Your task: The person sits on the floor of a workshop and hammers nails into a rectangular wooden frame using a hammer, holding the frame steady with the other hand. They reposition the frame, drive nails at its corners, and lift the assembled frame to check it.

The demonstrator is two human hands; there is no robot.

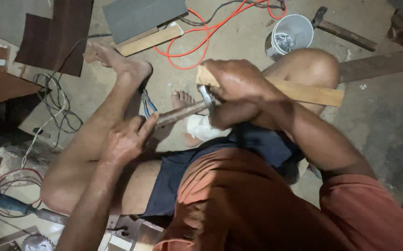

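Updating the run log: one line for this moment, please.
left hand: grips hammer handle | right hand: holds wood strip | hammer head at strip

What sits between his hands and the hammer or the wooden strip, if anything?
Nothing visible does. The left hand already grips the hammer by the end of its handle, and the right hand is pressed on the wooden strip, right over the hammer's metal head. Blue-handled pliers lie on the floor beside the handle.
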